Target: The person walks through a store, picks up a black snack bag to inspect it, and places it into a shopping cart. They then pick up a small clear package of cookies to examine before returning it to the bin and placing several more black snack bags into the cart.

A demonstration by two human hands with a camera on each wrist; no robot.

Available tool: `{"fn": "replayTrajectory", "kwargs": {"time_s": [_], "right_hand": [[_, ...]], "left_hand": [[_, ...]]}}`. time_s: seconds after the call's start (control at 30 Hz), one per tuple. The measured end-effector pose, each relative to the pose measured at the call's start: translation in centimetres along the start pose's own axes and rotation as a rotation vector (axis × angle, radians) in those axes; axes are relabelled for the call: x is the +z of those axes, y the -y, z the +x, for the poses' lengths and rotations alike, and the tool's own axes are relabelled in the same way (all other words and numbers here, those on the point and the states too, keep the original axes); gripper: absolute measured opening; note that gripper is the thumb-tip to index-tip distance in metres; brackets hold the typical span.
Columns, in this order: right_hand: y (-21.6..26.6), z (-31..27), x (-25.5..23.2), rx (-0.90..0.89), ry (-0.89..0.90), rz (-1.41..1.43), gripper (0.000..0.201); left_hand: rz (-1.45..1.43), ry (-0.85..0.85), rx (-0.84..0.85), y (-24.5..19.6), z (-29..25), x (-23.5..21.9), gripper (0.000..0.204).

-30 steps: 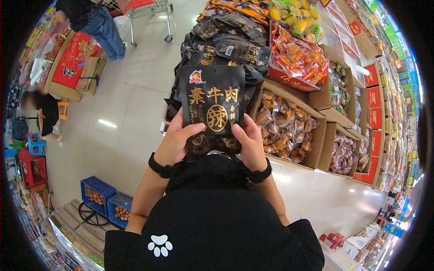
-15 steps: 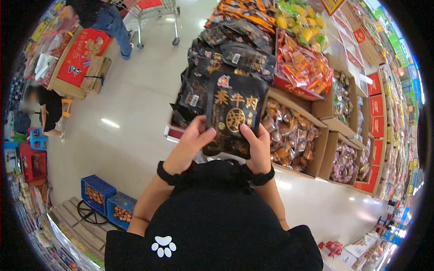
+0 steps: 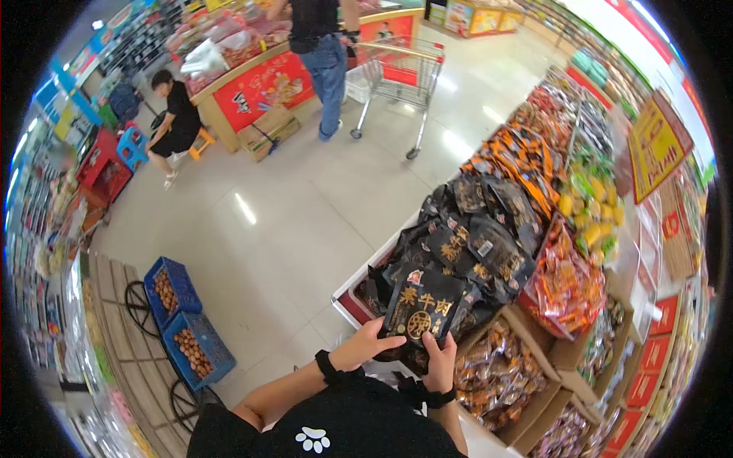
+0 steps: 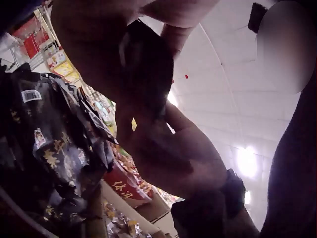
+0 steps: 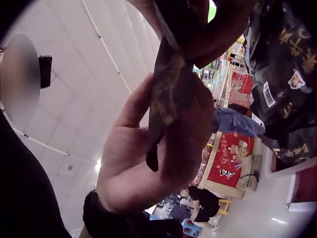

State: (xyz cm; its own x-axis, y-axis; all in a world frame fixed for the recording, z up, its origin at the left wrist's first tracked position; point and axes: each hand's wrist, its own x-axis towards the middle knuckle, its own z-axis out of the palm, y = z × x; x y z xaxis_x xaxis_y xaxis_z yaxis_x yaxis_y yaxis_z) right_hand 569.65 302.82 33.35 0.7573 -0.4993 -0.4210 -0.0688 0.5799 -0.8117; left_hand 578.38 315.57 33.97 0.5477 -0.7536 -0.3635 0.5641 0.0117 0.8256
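Black 素牛肉 pouch (image 3: 422, 298): held before the torso, at the near end of the black pouch pile (image 3: 495, 244)
Left hand (image 3: 365, 346): pinches its left edge
Right hand (image 3: 440, 365): thumb on front, gripping lower right
Display rim (image 3: 336, 299): near, left of the pouch
Open room: floor (image 3: 298, 229) leftward; carton (image 3: 496, 374) crowds the right
Since earlier: pouch lower and further right in head view, grip kept

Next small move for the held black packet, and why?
Probably lower the black packet onto the pile of packets: the left hand and right hand grip its lower part, thumbs on the front, and the pile, similar black packets, lies just beyond it.
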Motion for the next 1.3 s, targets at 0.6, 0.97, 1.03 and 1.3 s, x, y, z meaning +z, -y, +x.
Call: {"fn": "replayTrajectory", "kwargs": {"time_s": [0.6,0.97,1.03,1.3], "right_hand": [[-5.7,12.7,18.8,0.010,0.109,-0.125,0.030],[-6.2,16.7,27.0,-0.128,-0.229,-0.133,0.042],[-7.7,18.0,24.5,-0.184,-0.312,-0.160,0.035],[-3.2,17.8,29.2,-0.176,-0.168,0.038,0.026]], "left_hand": [[-0.039,-0.045,0.097,-9.7,4.2,-19.9,0.043],[0.070,0.095,-0.016,-16.3,7.1,-30.7,0.037],[0.014,0.119,-0.037,-16.4,7.9,-30.9,0.038],[-0.023,0.209,-0.041,-19.5,10.7,-27.3,0.034]]}}
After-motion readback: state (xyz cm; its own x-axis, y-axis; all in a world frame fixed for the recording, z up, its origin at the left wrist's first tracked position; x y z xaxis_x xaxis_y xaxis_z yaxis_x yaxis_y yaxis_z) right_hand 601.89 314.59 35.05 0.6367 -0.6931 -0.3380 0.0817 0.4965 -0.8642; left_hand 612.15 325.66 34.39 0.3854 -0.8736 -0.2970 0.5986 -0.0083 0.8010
